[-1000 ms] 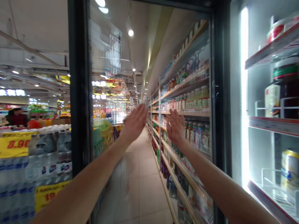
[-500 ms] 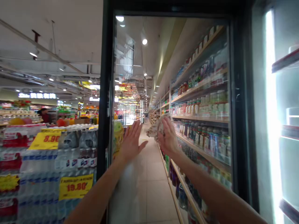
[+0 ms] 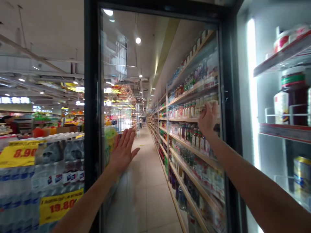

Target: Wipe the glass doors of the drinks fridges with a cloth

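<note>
A black-framed glass door (image 3: 148, 168) fills the middle of the view, standing open beside a lit drinks cabinet. My left hand (image 3: 123, 150) lies flat toward the glass at its left half, fingers stretched and a little apart, holding nothing. Over at the right side of the pane, my right hand (image 3: 207, 121) presses a pale, patterned cloth (image 3: 213, 104) to the glass. The hand covers most of that cloth, and its fingers are slightly blurred.
At the right, cabinet shelves (image 3: 286, 131) hold a dark bottle (image 3: 295, 97) and a can (image 3: 302, 174). Stacked packs of bottled water (image 3: 58, 161) with yellow price signs (image 3: 62, 206) stand left of the door frame (image 3: 91, 97). Long bottle shelves and an aisle show in the glass.
My right hand has swept the cloth from the middle of the glass to the right and slightly up. My left hand stays flat at the left. The view has turned right, revealing more cabinet shelves.
</note>
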Available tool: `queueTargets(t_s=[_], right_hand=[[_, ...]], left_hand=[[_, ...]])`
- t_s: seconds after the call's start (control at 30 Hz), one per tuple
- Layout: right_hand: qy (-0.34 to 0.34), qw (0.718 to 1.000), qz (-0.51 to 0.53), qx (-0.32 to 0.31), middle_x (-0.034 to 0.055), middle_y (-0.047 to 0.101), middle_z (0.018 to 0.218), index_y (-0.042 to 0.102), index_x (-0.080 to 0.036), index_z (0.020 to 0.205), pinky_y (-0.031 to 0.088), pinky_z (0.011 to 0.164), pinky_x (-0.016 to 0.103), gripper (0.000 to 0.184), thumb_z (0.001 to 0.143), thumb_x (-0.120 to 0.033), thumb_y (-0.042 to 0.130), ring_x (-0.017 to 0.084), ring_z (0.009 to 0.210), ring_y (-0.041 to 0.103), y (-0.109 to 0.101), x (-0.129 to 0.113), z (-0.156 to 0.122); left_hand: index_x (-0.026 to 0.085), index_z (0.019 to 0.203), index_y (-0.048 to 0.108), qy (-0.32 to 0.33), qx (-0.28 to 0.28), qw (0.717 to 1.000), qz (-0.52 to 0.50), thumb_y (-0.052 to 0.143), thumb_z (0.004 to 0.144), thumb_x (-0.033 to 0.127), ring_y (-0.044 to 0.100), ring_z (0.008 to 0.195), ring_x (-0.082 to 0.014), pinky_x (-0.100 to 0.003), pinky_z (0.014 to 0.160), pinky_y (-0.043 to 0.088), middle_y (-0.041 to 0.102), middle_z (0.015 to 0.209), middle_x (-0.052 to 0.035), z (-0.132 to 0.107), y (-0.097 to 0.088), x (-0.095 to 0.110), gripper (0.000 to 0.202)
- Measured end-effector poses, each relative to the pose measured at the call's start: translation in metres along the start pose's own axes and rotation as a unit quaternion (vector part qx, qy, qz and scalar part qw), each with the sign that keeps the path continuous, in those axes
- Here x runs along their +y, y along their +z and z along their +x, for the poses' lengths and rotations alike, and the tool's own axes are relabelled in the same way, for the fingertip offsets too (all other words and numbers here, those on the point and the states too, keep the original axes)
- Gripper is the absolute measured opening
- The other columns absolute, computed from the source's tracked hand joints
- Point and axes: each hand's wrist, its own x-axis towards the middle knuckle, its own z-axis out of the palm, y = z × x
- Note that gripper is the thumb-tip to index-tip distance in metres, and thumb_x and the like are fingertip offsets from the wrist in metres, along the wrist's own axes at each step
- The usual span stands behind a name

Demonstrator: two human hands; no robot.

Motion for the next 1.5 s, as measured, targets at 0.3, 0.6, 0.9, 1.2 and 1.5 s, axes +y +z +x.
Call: queueTargets(t_s=[0.3,0.6,0.9,1.2,1.5], right_hand=[[-0.25,0.947,0.031,-0.202,0.0013,0.037,0.147,0.05,-0.027,0.129,0.025,0.113,0.047,0.041,0.089,-0.024,0.039,0.018,0.141,0.022,0.022,-0.072,-0.004],[-0.067,0.989,-0.005,-0.129,0.013,0.03,0.149,0.047,-0.015,0.132,0.027,0.11,0.051,0.045,0.089,-0.021,0.036,0.027,0.14,0.022,0.026,-0.074,0.022],[-0.107,0.981,-0.02,-0.16,0.008,0.032,0.149,0.046,-0.023,0.132,0.023,0.109,0.061,0.045,0.089,-0.02,0.035,0.027,0.139,0.025,0.026,-0.071,0.03],[-0.368,0.887,0.068,-0.273,0.0003,0.038,0.147,0.048,-0.027,0.129,0.024,0.114,0.045,0.043,0.089,-0.018,0.04,0.017,0.139,0.026,0.025,-0.139,-0.026],[-0.143,0.973,0.028,-0.177,0.0115,0.035,0.148,0.045,-0.017,0.134,0.023,0.111,0.053,0.045,0.089,-0.018,0.039,0.027,0.14,0.023,0.027,-0.112,-0.005]], left_hand=[[0.02,0.148,0.002,-0.002,-0.001,1.0,-0.023,0.032,0.093,0.044,0.017,0.141,-0.0248,-0.049,0.113,0.017,0.03,0.148,-0.0138,0.002,0.004,-0.003,0.068],[0.02,0.148,0.002,-0.007,0.005,0.999,-0.035,0.038,0.092,0.042,0.016,0.141,-0.0252,-0.049,0.114,0.016,0.027,0.149,-0.0137,0.0,0.008,-0.002,0.069],[0.019,0.148,0.008,-0.027,-0.021,0.998,-0.053,0.037,0.091,0.045,0.019,0.141,-0.0262,-0.05,0.114,0.014,0.026,0.15,-0.0141,-0.001,0.01,-0.003,0.069],[0.014,0.148,0.009,-0.004,-0.024,1.0,0.005,0.036,0.092,0.046,0.021,0.14,-0.0257,-0.046,0.113,0.016,0.032,0.147,-0.0163,-0.002,0.008,-0.004,0.069],[0.013,0.147,0.014,0.001,-0.01,1.0,0.014,0.034,0.093,0.044,0.017,0.141,-0.0242,-0.044,0.115,0.013,0.031,0.147,-0.0153,-0.001,0.008,-0.003,0.066]])
